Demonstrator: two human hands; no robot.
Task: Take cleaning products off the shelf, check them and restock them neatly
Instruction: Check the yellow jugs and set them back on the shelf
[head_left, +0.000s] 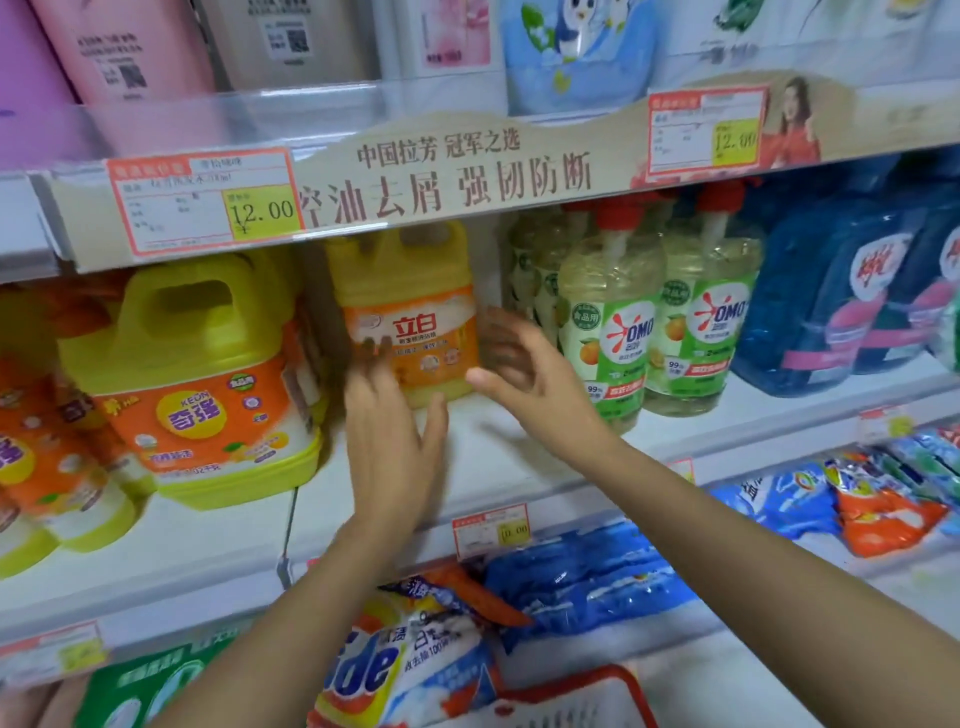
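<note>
A yellow jug (410, 317) stands towards the back of the white shelf (493, 457). Its orange label reads 立白 in red, and the smaller print below is too blurred to read. To its left, nearer the shelf's front edge, a larger yellow-green jug (192, 384) carries an orange label marked KEON 奇强. To the right stand two clear pump bottles (608, 332) of pale liquid with red tops, whose green labels read OMO and 99%. Dark blue pouches (831, 301) lie beyond them.

The beige strip (447, 176) on the shelf edge above reads 中国拉芳 冠军之选 and 控油去屑 强韧防断. A price tag (202, 200) at its left end and another (709, 130) at its right end both show 12.00. A small tag (491, 530) on the lower edge seems to read 10.00.

The left hand (389, 431) reaches up with its fingers straight and close together. Its blurred fingertips lie on the lower left of the 立白 label. The right hand (511, 358) is spread just beside the jug's right side, fingers loosely curved and thumb pointing at the jug's base. Whether it touches the jug cannot be told. Neither hand grips anything.

On the shelf below lie a Tide bag (395, 660) and blue bags (587, 577). Pink and purple bottles stand on the shelf above, blurred.
</note>
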